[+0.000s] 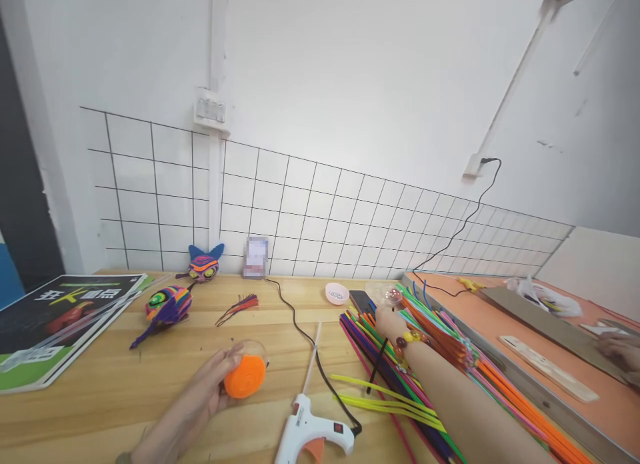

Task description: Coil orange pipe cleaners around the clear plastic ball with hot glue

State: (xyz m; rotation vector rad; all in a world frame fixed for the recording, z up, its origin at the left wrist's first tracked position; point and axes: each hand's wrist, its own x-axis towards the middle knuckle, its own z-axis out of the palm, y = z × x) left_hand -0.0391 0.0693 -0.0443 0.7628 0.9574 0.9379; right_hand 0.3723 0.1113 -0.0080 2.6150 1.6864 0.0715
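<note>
My left hand [220,379] is closed around a clear rounded piece with an orange coiled disc [245,376] on its near side. My right hand [389,323], with a beaded bracelet at the wrist, reaches over the bundle of coloured pipe cleaners [370,341]. It is close to a clear dish [391,295] and a dark phone [362,301]; its fingers are mostly hidden, so I cannot make out a hold. A thin black stick [377,367] slants beside that wrist. Between my arms lies a white glue gun [313,427] with a glue stick in it.
Two striped fuzzy figures [170,307] stand at the back left, by a large magazine [65,324]. A pink bowl [337,293] sits near the wall grid. The gun's black cord [295,321] crosses the table. Another person's hand [620,347] is at the orange table on the right.
</note>
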